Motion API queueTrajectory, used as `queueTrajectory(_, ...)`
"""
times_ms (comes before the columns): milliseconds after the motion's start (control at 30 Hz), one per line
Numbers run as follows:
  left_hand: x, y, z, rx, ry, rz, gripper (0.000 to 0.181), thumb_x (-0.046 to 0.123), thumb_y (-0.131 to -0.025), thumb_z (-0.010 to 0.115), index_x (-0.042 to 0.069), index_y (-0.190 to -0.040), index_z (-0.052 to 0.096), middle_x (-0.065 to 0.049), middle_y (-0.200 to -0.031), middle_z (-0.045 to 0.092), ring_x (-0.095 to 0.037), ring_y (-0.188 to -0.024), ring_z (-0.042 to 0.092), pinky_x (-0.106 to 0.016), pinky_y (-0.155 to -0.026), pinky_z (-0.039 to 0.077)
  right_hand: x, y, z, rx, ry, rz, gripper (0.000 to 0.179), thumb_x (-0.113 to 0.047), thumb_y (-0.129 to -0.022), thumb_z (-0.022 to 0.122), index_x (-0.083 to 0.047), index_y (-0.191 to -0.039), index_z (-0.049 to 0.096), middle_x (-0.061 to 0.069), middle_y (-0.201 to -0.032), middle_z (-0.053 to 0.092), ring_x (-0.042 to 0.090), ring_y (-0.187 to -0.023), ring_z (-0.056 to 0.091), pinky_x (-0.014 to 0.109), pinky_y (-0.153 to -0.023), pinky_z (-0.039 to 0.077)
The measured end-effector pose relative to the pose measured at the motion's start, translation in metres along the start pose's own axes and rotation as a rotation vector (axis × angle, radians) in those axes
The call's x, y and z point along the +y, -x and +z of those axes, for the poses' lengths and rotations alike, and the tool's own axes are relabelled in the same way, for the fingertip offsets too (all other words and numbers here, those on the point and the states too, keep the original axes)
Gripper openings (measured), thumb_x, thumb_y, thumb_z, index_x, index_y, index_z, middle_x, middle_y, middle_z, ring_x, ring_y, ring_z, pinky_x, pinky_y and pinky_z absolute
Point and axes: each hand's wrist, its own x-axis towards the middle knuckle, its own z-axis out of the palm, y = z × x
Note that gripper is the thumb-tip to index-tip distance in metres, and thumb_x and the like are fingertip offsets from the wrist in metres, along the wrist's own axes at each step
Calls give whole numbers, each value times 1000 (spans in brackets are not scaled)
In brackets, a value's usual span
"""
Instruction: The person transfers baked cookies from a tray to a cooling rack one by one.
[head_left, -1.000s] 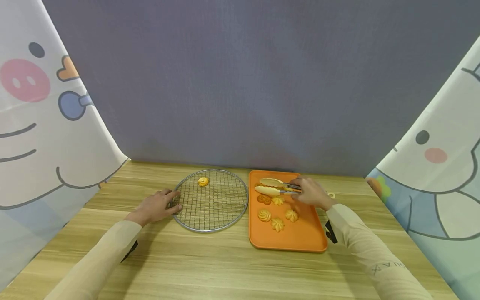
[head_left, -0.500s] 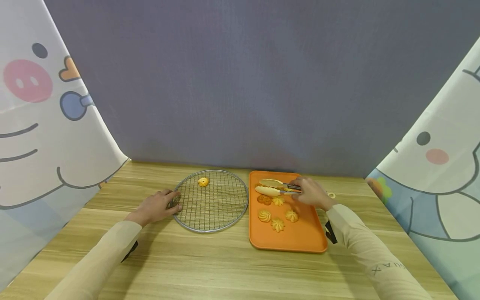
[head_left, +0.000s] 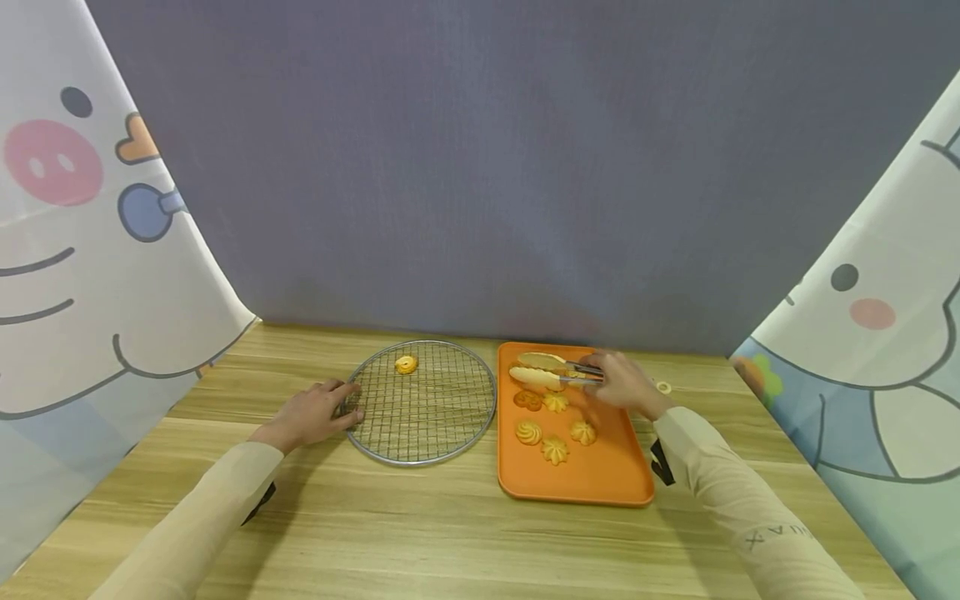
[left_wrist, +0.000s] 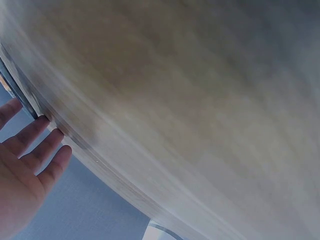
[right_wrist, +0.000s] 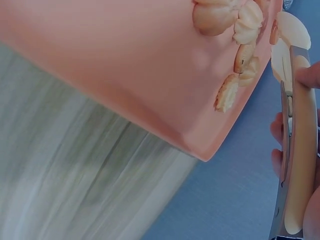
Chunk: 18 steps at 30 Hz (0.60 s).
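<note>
At the left edge of a round wire cooling rack (head_left: 408,462), my left hand (head_left: 309,413) rests its fingers and thumb on the rim. In the left wrist view its fingers (left_wrist: 47,145) are fairly straight. One ring-shaped cookie (head_left: 406,364) lies near the rack's back. My right hand (head_left: 621,382) grips metal tongs (head_left: 536,377) with cream scalloped tips, held over the back left of an orange tray (head_left: 585,490). The two tips stand apart, overlapping cookies beneath them. Several more cookies (head_left: 555,450) lie on the tray, some swirled, some star-shaped, one pretzel-shaped (head_left: 528,400).
Rack and tray stand side by side on a wood-grain table (head_left: 390,533), a narrow gap between them. The cream loop (head_left: 663,388) at the tongs' end shows beyond my right hand. A grey fabric panel (head_left: 480,183) rises behind, and printed cloth sides stand left and right.
The lower tong tip has shifted slightly toward the back. My left hand, the rack and the tray have stayed in place.
</note>
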Motion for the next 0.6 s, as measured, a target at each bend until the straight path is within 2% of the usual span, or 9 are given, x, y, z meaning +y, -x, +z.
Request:
queueTrajectory(233,0,0,-1,-8,6,-4,54,45,-88,55,8,-128,51,-25,-124,52,-46,-107,51,-60,-82,44,-6,-4,-2,38,61,-39,39,-14,-74,71,-2,-110,64,11,-98,64,24,-80,60,38,-62,49)
queueTrajectory(600,1,0,-3,-17,1,-5,55,45,-88,55,7,-128,51,-24,-125,51,-46,-107,52,-59,-82,44,-25,-17,2,26,44,-61,39,-17,-75,70,-6,-112,64,9,-102,63,26,-87,61,34,-60,48)
